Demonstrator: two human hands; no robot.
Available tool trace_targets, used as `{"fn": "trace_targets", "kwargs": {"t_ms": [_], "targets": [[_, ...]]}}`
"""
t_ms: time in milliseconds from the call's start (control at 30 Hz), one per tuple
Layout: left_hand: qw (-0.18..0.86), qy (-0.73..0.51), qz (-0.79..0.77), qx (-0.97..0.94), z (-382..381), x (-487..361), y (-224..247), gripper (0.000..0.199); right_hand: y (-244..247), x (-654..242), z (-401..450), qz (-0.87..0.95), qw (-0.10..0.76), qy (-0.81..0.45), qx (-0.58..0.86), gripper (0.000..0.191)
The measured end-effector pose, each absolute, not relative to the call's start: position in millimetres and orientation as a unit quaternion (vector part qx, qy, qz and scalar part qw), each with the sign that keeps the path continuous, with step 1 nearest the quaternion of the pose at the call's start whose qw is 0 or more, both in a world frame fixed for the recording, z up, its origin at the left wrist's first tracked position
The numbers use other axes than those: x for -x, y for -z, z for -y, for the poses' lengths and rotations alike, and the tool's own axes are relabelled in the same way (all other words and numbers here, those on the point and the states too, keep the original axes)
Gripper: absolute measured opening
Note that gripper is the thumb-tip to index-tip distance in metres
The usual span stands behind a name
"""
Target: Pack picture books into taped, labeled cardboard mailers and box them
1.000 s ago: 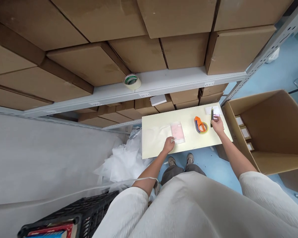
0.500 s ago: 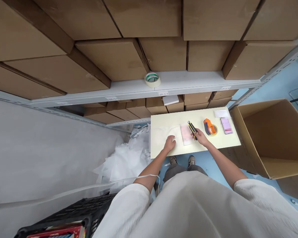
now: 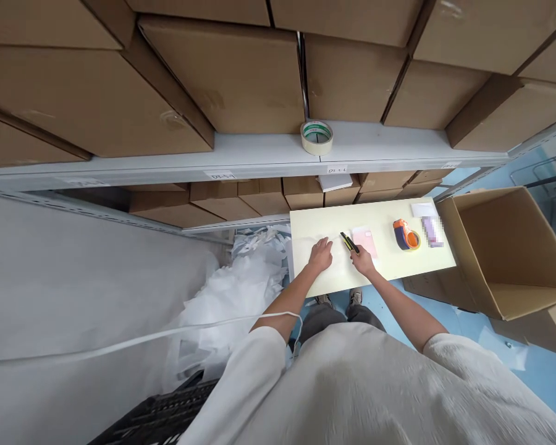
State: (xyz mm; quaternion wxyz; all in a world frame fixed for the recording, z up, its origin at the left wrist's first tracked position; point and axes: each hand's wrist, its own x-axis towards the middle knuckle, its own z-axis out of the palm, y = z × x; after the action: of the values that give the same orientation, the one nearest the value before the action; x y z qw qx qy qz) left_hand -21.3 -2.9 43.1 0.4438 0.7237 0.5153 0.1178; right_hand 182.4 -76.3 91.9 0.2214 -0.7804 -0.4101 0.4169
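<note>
My right hand is closed round a black and yellow utility knife, whose tip points up and left over the pale board. My left hand lies on thin white sheet material at the left half of the board, its fingers spread. Just right of the knife is a pink item in a thin wrapping. Farther right sits an orange and blue tape dispenser. Near the right end are a purple packet and a white packet.
Cartons fill the shelf ahead, with a tape roll on its edge. An open carton stands right. White foam sheets lie left, and a white cord crosses my left arm.
My right hand has moved the knife left, off the pink item and nearer my left hand. My left fingers have spread further. The camera view has shifted slightly.
</note>
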Motion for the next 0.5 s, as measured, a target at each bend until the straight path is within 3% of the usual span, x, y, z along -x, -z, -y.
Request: {"fn": "trace_targets", "kwargs": {"t_ms": [300,500], "targets": [[0.442,-0.093,-0.484,-0.750,-9.5,19.8,-28.0,0.066,-87.2,-139.5,62.6,0.499,0.060,-0.329,0.799,0.028],[0.438,-0.098,-0.477,-0.756,-9.0,21.4,-26.4,0.070,-96.1,-120.6,58.1,0.505,0.004,-0.318,0.802,0.030]]}}
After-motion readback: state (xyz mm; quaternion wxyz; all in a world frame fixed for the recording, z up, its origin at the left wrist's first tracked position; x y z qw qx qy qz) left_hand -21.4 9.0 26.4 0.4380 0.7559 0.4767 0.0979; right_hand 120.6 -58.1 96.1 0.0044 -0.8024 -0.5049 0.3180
